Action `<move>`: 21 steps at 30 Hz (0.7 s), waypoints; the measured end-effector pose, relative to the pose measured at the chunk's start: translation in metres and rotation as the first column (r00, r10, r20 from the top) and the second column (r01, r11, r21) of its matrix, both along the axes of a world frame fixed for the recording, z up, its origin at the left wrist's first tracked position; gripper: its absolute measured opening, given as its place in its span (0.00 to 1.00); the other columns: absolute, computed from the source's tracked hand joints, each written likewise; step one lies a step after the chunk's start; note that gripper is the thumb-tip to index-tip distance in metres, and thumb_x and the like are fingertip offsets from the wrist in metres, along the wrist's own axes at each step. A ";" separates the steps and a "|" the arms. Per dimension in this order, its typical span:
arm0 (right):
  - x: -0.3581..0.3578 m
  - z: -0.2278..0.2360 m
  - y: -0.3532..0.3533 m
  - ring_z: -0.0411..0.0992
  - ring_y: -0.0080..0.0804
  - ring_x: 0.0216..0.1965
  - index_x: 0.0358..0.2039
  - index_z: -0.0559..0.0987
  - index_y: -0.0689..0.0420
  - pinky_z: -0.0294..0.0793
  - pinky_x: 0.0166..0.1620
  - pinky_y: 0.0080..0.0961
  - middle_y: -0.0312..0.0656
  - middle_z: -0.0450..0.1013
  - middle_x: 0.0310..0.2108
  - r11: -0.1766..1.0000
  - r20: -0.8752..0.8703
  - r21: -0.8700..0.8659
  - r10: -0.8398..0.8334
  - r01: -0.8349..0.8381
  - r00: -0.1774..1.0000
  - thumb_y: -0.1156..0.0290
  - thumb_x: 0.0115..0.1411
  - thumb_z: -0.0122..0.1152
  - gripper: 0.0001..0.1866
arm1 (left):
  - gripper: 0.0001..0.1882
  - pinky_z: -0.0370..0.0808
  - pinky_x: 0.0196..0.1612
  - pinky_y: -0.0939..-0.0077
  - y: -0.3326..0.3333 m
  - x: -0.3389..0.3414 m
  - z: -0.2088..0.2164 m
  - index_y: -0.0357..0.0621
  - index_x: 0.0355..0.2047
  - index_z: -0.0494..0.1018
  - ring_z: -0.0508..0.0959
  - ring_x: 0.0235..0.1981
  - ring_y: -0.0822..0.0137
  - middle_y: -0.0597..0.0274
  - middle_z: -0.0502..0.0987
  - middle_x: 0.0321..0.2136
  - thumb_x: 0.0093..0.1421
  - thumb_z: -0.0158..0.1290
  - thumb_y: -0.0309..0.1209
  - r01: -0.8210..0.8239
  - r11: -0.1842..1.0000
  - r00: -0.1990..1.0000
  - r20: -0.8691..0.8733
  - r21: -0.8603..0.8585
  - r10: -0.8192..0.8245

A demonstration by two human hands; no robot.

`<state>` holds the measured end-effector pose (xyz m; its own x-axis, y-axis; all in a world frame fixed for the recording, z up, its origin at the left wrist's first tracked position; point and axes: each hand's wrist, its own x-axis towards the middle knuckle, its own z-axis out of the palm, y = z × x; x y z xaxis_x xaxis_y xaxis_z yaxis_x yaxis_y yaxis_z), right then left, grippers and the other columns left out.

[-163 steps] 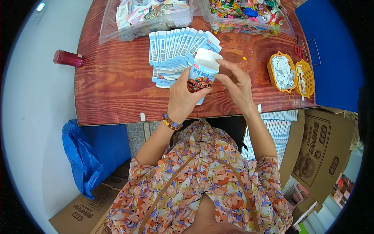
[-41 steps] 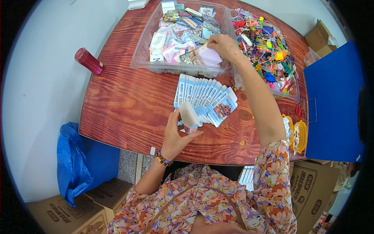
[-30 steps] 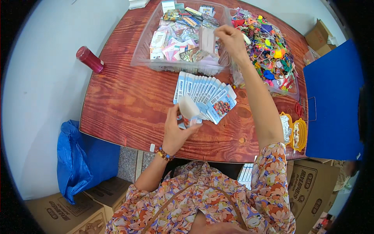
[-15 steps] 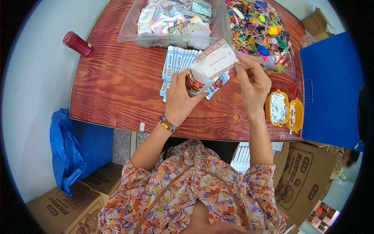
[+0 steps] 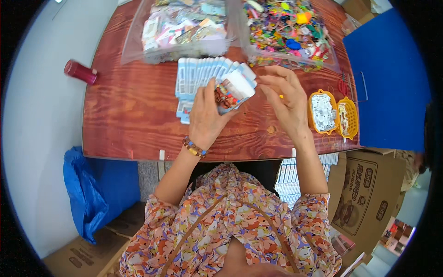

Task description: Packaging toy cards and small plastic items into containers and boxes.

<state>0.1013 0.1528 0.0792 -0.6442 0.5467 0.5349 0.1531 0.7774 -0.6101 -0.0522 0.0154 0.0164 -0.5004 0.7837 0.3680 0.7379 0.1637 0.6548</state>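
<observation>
My left hand (image 5: 205, 113) is closed around a small printed box (image 5: 226, 96) with a colourful picture on its side. The box is tilted, and its white flap (image 5: 241, 82) stands up at the upper end. To the right of the box, my right hand (image 5: 287, 94) hovers with its fingers apart and nothing visible in them, slightly blurred. Beneath and behind the held box, a row of flat light-blue boxes (image 5: 196, 71) lies overlapping on the table. The inside of the held box is hidden from view.
Behind the boxes stand a clear bin (image 5: 134, 53) of flat printed packets and another clear bin (image 5: 330, 64) of small colourful trinkets. Two yellow baskets (image 5: 349, 131) and red scissors (image 5: 343, 87) are at the right. A dark red cup (image 5: 79, 71) lies at the left.
The pink-edged white card that my right hand held over the box is out of sight. My right hand's fingers have spread. The whole view has shifted, the bins moving left.
</observation>
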 end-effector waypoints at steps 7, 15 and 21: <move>0.008 -0.012 0.152 0.77 0.39 0.44 0.44 0.81 0.57 0.75 0.44 0.31 0.44 0.79 0.42 0.945 0.161 0.164 -0.308 0.282 0.938 0.71 0.59 0.61 0.12 | 0.45 0.75 0.41 0.59 0.007 0.008 -0.001 0.35 0.58 0.62 0.74 0.41 0.48 0.48 0.70 0.42 0.44 0.72 0.38 0.112 0.993 0.993 0.047 -0.034 -0.110; -0.027 -0.004 0.215 0.78 0.46 0.43 0.44 0.82 0.47 0.78 0.42 0.42 0.47 0.79 0.39 0.888 0.767 0.458 -0.422 0.049 0.484 0.75 0.58 0.55 0.16 | 0.44 0.76 0.42 0.59 0.017 0.009 -0.002 0.35 0.58 0.62 0.75 0.42 0.47 0.47 0.70 0.43 0.45 0.72 0.38 0.176 0.984 0.981 0.083 -0.033 -0.173; -0.007 -0.014 0.238 0.75 0.31 0.29 0.38 0.79 0.56 0.72 0.32 0.31 0.36 0.75 0.27 0.982 0.333 0.106 -0.181 0.154 0.926 0.69 0.59 0.62 0.07 | 0.44 0.75 0.42 0.58 0.035 0.000 -0.005 0.36 0.58 0.62 0.74 0.42 0.47 0.47 0.70 0.42 0.44 0.72 0.38 0.174 0.984 0.984 0.056 -0.037 -0.172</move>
